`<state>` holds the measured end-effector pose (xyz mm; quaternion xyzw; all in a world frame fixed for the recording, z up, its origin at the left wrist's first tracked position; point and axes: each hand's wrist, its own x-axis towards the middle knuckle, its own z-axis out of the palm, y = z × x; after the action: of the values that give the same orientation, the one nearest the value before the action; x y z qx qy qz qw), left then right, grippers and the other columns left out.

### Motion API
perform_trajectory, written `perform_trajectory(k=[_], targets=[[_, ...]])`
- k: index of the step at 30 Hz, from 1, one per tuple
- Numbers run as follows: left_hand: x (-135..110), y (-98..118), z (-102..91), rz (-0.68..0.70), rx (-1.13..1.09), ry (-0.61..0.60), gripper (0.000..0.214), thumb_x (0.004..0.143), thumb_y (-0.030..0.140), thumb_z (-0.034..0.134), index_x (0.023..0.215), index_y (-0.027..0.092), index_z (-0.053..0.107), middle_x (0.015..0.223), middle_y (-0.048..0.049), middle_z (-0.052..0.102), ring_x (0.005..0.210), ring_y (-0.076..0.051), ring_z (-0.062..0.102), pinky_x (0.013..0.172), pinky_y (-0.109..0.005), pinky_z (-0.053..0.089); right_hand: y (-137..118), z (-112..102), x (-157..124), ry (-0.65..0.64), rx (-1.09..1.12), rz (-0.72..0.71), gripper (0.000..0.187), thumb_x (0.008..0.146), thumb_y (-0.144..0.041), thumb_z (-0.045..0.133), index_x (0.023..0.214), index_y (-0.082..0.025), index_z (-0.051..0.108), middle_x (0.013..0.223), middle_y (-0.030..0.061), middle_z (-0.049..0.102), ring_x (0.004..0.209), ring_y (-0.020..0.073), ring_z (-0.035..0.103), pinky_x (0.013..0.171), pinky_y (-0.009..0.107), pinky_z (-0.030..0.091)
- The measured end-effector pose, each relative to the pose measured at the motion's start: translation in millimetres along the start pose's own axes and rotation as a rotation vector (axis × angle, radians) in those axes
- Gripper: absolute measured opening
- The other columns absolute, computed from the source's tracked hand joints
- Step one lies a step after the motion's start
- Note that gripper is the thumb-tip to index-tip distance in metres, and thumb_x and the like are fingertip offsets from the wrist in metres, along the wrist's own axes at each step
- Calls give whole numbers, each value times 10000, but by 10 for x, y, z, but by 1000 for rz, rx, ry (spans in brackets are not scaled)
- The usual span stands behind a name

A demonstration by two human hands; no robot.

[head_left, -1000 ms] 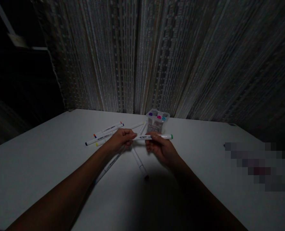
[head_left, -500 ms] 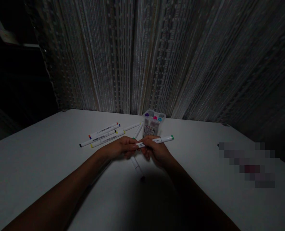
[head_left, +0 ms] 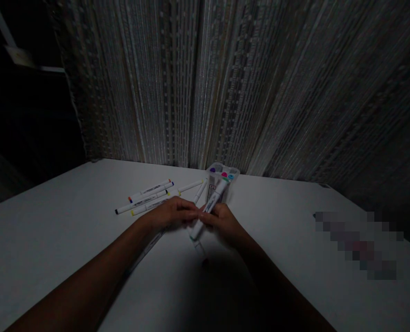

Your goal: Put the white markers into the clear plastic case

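My right hand (head_left: 223, 223) grips a white marker with green ends (head_left: 210, 207), tilted so its far end points toward a clear marker box (head_left: 222, 177). My left hand (head_left: 172, 213) is closed, its fingertips meeting the same marker at its middle. The box stands upright by the curtain and holds markers with purple, pink and cyan caps. Another white marker (head_left: 199, 249) lies on the white table (head_left: 52, 240) under my hands.
Several white markers (head_left: 145, 199) with coloured caps lie loose on the table left of the box. Two more markers (head_left: 194, 188) lie beside the box. A patterned curtain (head_left: 225, 83) hangs behind the table. A blurred patch (head_left: 359, 244) covers something at the right.
The green-ended marker has turned from lying crosswise between my hands to pointing away toward the box. Both hands have stayed close together over the table.
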<state>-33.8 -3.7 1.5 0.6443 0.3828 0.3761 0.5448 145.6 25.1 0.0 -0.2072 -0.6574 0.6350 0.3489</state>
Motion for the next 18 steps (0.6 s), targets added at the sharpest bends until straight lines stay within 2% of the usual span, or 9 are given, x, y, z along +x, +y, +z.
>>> perform_trajectory(k=[3,5,6,8,11,13,18], targets=[[14,-2,29,83,-230,133,473,647,441,711,957,101,600,625,-1,533,502,-70,462,474,-186,348,4,8,-11,-141,-49,88,359,677,-466,658,611,-130,552,499,-29,479,435,64,403,400,186,291],[19,15,22,102,-295,202,465,623,436,728,902,88,597,549,20,494,443,-52,416,434,-173,310,12,-9,-16,-196,-28,186,350,696,-461,643,623,-135,542,450,-51,436,372,52,351,363,182,252],[21,25,8,102,-291,236,440,613,429,735,839,76,600,504,28,469,420,-47,396,421,-171,295,10,-28,-16,-184,-6,214,329,695,-441,651,642,-135,546,437,-61,421,349,44,323,349,178,231],[29,34,-34,112,-275,326,419,586,423,749,748,68,597,457,30,454,401,-49,391,411,-174,291,-10,-80,-7,-82,70,199,282,677,-388,678,705,-130,567,448,-65,440,336,34,310,339,171,215],[55,-9,-67,84,-246,416,449,538,418,772,772,70,610,493,10,515,420,-71,443,416,-184,316,-44,-139,17,146,269,54,276,665,-357,680,800,-136,583,497,-46,502,377,51,389,359,172,284],[77,-58,-37,25,-196,365,458,537,429,771,771,65,620,497,2,527,408,-71,439,403,-186,300,-37,-130,30,222,338,-5,271,671,-374,665,787,-145,577,485,-43,508,392,68,427,371,182,327],[80,-66,91,-21,-28,28,433,674,480,667,675,51,607,515,-21,522,436,-65,439,449,-200,317,57,-10,38,182,175,83,240,663,-371,641,649,-153,542,403,-39,503,320,74,410,314,175,279]])
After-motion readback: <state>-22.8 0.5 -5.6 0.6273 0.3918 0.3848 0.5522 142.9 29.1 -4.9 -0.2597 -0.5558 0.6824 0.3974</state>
